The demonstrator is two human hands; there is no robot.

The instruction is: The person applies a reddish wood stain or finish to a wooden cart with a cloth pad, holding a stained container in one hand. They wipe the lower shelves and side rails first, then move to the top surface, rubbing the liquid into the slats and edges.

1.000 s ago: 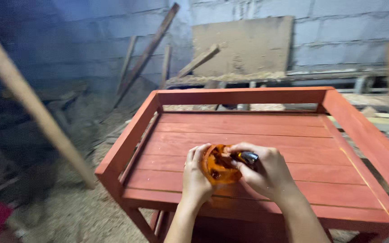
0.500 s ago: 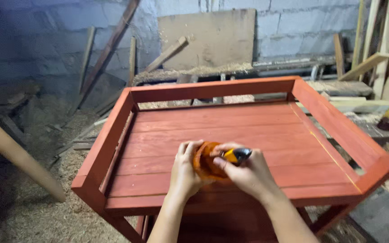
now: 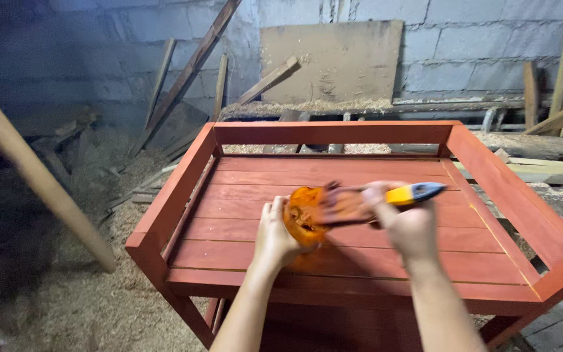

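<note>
Holding a paint container (image 3: 302, 215) and brush (image 3: 386, 197) above the red slatted frame (image 3: 333, 133).
Left hand (image 3: 275, 231) cups the container; right hand (image 3: 406, 221), fingers clenched, grips the brush, whose long axis points leftward into it.

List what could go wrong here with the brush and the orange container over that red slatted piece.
1. The left hand holds the orange container tilted on its side above the red slatted surface; whatever is inside could spill onto the boards.
2. The brush in the right hand is blurred with motion, so drips may flick onto the rails or through the gaps.
3. Sawdust covers the floor and could stick to any wet coat.
</note>
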